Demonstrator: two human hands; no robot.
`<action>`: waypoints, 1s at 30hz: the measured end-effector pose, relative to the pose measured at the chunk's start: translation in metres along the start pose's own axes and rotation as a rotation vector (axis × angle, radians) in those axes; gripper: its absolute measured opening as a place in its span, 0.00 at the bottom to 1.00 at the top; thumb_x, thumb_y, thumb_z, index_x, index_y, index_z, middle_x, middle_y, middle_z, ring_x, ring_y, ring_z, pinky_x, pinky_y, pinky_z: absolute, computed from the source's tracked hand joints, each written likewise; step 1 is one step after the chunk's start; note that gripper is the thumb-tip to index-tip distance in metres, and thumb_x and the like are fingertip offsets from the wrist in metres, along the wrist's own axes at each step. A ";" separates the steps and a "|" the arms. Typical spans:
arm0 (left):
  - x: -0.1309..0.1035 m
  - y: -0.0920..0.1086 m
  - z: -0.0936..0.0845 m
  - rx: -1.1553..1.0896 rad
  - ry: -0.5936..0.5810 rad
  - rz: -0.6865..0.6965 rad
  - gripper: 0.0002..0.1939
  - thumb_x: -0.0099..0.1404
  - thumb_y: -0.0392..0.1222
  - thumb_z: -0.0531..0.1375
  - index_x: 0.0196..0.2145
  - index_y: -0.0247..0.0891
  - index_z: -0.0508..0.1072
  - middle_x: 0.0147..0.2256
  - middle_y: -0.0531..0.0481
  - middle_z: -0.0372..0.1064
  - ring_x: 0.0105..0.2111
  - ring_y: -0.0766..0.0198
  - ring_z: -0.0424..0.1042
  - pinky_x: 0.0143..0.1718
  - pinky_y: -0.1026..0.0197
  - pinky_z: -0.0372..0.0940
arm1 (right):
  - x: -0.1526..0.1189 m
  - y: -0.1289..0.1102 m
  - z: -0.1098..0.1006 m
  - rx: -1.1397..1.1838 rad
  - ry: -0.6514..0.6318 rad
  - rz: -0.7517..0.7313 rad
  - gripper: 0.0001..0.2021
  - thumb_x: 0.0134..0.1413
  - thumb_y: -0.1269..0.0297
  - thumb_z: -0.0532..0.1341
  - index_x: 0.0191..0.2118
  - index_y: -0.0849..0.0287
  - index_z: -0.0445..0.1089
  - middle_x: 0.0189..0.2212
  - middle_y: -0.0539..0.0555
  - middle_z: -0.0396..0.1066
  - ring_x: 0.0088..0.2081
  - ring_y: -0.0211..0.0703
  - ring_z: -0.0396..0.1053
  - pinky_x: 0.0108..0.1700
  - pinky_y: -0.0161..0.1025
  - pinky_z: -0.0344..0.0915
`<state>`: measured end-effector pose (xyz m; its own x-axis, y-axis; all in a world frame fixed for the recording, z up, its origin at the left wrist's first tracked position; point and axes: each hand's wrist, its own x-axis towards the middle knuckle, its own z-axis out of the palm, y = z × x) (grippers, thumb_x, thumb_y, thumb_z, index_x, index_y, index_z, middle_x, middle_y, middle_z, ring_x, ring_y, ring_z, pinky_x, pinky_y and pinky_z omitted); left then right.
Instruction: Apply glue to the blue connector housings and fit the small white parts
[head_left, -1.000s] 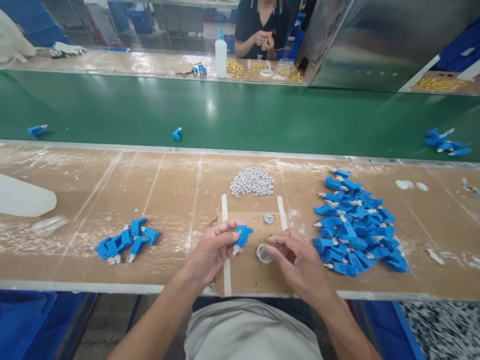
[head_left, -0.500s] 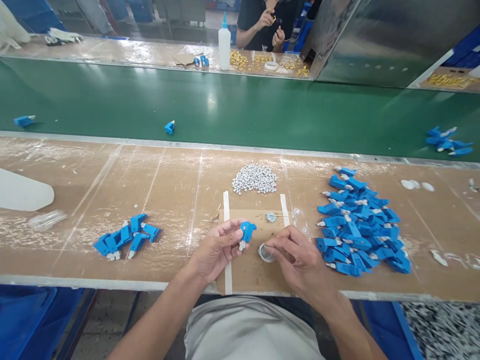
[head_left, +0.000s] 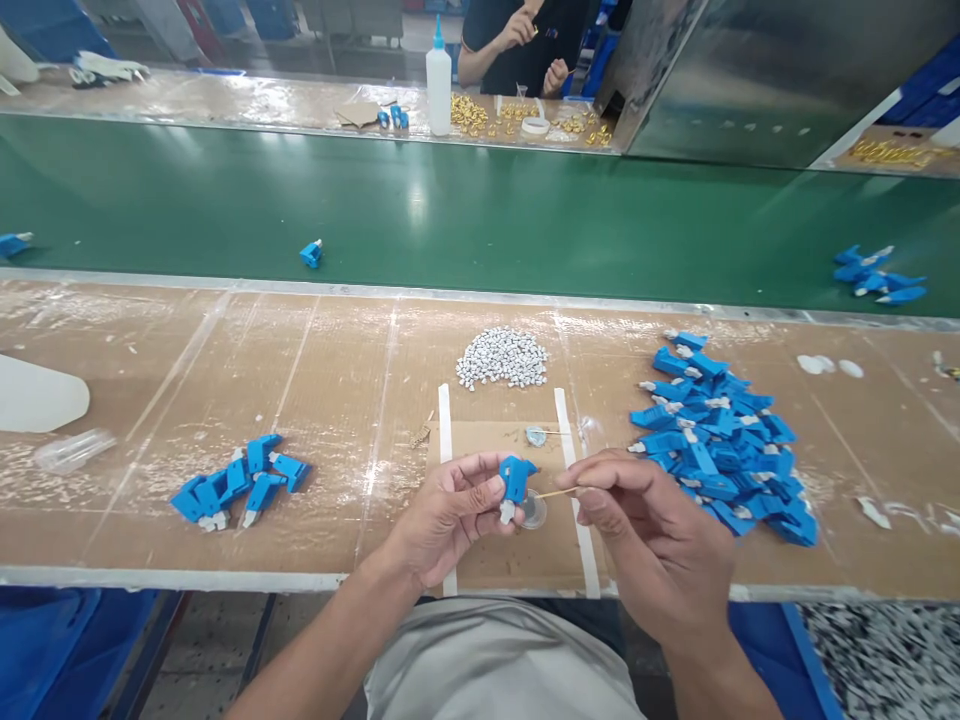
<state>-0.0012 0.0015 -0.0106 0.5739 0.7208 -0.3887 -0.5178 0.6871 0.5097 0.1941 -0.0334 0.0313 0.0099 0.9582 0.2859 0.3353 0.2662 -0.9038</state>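
Note:
A blue plastic part (head_left: 515, 478) with a white tip pointing down is pinched in my left hand (head_left: 454, 515). My right hand (head_left: 649, 530) grips a thin wooden stick (head_left: 556, 492) between thumb and fingers, its far end close beside the blue part; whether they touch I cannot tell. Below them stands a small clear round cup (head_left: 534, 512) on the cardboard, partly hidden by the left hand. Behind it lies a little bluish blob (head_left: 535, 436) with another stick. Farther back is a heap of small grey-white pieces (head_left: 504, 358).
Many blue parts are piled on the right (head_left: 720, 430), with a smaller group (head_left: 232, 482) on the left. White tape strips (head_left: 444, 430) edge the cardboard. Beyond runs a green conveyor (head_left: 480, 215) carrying several blue parts. Across it, a person's hands (head_left: 517, 30) work near gold pieces (head_left: 469, 115).
My right hand has moved away from the cup and now holds the stick up by the blue part. My left hand has shifted slightly right. Blue parts on the conveyor appear farther left.

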 end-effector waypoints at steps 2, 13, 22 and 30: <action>-0.001 0.000 0.001 0.005 -0.012 0.005 0.15 0.62 0.37 0.68 0.47 0.31 0.77 0.36 0.45 0.74 0.30 0.66 0.76 0.30 0.69 0.72 | 0.001 -0.001 0.005 0.008 -0.006 -0.016 0.06 0.65 0.71 0.59 0.41 0.53 0.71 0.37 0.53 0.75 0.40 0.46 0.73 0.36 0.40 0.69; 0.000 0.000 0.000 0.011 -0.021 -0.005 0.14 0.63 0.36 0.67 0.47 0.31 0.78 0.35 0.45 0.75 0.30 0.66 0.76 0.30 0.69 0.72 | -0.001 0.007 0.012 0.048 -0.042 0.017 0.07 0.66 0.72 0.59 0.42 0.54 0.71 0.38 0.54 0.75 0.41 0.45 0.73 0.40 0.42 0.69; 0.000 -0.001 0.001 0.022 0.015 0.002 0.16 0.60 0.37 0.69 0.46 0.31 0.78 0.35 0.44 0.75 0.30 0.65 0.76 0.30 0.67 0.71 | -0.001 0.006 0.012 -0.159 -0.101 -0.177 0.09 0.64 0.76 0.57 0.42 0.52 0.68 0.37 0.55 0.77 0.40 0.48 0.75 0.41 0.46 0.70; -0.002 -0.001 0.000 0.012 0.034 0.018 0.17 0.59 0.38 0.70 0.46 0.31 0.78 0.34 0.45 0.75 0.28 0.65 0.74 0.30 0.65 0.70 | -0.003 0.005 0.013 -0.126 -0.132 -0.207 0.13 0.63 0.79 0.56 0.45 0.52 0.67 0.38 0.54 0.75 0.42 0.48 0.73 0.44 0.47 0.69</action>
<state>-0.0018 -0.0006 -0.0098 0.5427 0.7356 -0.4054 -0.5201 0.6733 0.5255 0.1832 -0.0337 0.0221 -0.1910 0.8922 0.4092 0.4317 0.4507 -0.7813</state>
